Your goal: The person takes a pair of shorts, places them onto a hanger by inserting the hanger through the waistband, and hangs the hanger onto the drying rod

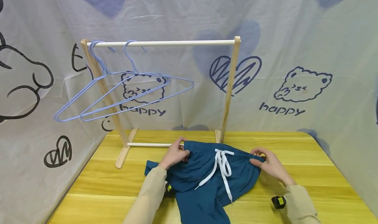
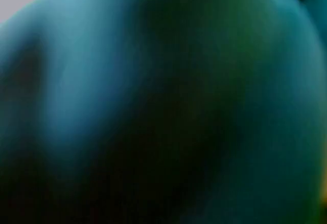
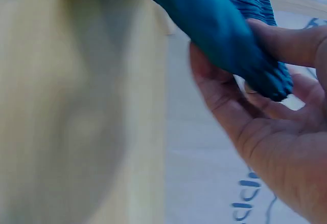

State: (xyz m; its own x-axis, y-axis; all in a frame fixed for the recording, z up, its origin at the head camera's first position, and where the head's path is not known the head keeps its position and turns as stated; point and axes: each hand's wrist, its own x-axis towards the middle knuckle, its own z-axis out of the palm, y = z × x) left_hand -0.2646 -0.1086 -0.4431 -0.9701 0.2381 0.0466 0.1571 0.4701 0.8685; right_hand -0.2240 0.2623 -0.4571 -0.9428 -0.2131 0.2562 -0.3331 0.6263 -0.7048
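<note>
Head view shows the left hand (image 1: 174, 154) with its grip pinching one end of the waistband of teal pants (image 1: 200, 171), and the right hand (image 1: 272, 165) pinching the opposite end. From the right wrist, the gathered edge sits between thumb and fingers. The pants thus span the space between both grips, legs falling toward the person, a white drawstring (image 1: 220, 152) tied in a bow at the front. Blurred teal cloth fills most of the left wrist view. Below is a wooden desk (image 1: 310, 165); behind the pants stands a rack (image 1: 165, 43), light-blue hangers (image 1: 105, 72) hooked toward its left end.
</note>
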